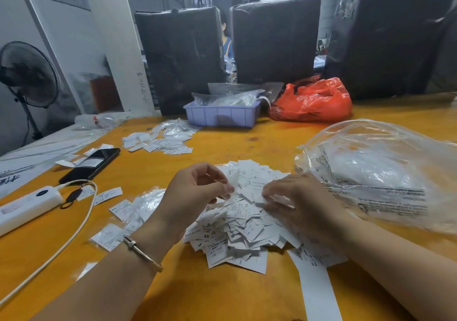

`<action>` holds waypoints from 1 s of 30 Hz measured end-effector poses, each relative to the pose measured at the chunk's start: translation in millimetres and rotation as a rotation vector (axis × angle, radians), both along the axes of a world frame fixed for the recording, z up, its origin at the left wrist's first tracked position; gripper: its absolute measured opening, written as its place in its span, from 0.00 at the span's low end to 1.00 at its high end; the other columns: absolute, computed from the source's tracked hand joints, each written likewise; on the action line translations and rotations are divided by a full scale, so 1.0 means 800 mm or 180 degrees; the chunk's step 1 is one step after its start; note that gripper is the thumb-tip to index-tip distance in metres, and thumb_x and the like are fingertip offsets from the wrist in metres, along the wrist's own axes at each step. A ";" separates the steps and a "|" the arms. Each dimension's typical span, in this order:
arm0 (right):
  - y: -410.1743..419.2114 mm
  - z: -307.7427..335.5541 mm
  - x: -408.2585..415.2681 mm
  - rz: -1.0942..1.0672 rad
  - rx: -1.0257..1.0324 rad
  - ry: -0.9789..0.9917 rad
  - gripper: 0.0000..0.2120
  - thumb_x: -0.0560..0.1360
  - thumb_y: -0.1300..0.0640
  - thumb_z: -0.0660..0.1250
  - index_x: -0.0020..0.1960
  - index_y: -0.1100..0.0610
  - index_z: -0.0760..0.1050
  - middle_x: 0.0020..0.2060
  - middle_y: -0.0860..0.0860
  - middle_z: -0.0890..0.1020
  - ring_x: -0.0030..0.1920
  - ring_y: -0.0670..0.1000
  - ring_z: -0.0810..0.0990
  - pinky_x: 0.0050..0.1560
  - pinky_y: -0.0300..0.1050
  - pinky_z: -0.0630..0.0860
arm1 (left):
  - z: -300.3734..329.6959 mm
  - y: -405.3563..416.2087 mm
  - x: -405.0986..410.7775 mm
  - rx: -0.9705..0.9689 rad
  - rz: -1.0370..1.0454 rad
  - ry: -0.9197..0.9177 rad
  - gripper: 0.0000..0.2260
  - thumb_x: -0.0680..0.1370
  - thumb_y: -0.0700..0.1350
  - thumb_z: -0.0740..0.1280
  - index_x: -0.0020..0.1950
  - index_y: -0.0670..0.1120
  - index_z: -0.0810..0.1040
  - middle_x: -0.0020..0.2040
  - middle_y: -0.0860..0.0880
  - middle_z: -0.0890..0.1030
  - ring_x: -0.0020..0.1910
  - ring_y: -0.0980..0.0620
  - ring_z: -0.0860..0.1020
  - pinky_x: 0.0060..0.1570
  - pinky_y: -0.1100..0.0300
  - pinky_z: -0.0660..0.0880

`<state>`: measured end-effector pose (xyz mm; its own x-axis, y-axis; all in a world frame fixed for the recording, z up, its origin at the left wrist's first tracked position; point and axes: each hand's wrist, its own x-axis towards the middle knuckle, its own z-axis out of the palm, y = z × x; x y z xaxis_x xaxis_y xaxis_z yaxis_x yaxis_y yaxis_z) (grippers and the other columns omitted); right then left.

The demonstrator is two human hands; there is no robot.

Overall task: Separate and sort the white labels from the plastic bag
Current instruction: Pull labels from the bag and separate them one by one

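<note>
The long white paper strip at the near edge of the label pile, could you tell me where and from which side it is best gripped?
Probably pinch the long white paper strip at its near free end, coming from the table edge. Its far end runs up under the label pile and the right hand, while the near part lies bare and flat on the orange table, so a thumb-and-finger grip there could slide it out.

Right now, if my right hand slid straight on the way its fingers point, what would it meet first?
Probably your left hand: the right hand points left across the label pile toward it, though depth is unclear.
</note>
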<state>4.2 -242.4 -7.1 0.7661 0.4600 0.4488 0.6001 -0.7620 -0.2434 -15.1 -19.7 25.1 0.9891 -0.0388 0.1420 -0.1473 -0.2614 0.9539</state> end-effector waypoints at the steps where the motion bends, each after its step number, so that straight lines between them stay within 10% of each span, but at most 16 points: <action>1: 0.000 -0.001 0.001 -0.0021 -0.0067 -0.0102 0.11 0.76 0.48 0.67 0.49 0.54 0.83 0.44 0.49 0.86 0.46 0.51 0.82 0.58 0.48 0.70 | -0.001 0.000 0.001 0.0022 0.0058 -0.0018 0.03 0.74 0.36 0.72 0.45 0.42 0.81 0.41 0.47 0.86 0.38 0.53 0.83 0.37 0.66 0.77; 11: 0.000 0.008 -0.006 -0.0184 0.1333 0.0177 0.02 0.73 0.60 0.72 0.45 0.55 0.83 0.42 0.47 0.85 0.44 0.43 0.83 0.49 0.40 0.79 | -0.006 -0.005 0.001 -0.0114 -0.0042 -0.0178 0.01 0.75 0.37 0.70 0.44 0.42 0.80 0.43 0.51 0.86 0.40 0.59 0.82 0.41 0.66 0.74; 20: -0.010 0.036 -0.016 0.0434 0.3731 0.2207 0.08 0.66 0.61 0.72 0.45 0.61 0.79 0.38 0.58 0.85 0.40 0.56 0.83 0.45 0.48 0.79 | -0.015 -0.004 0.002 0.0183 -0.0013 -0.0602 0.04 0.76 0.33 0.69 0.44 0.42 0.81 0.36 0.46 0.84 0.37 0.52 0.82 0.41 0.65 0.78; 30: -0.012 0.044 -0.022 0.0669 0.4059 0.2481 0.06 0.64 0.60 0.73 0.40 0.58 0.85 0.37 0.54 0.84 0.34 0.48 0.81 0.35 0.36 0.77 | -0.012 -0.008 -0.003 -0.0095 -0.0274 -0.0536 0.19 0.66 0.47 0.76 0.55 0.46 0.80 0.38 0.48 0.85 0.38 0.53 0.83 0.40 0.64 0.79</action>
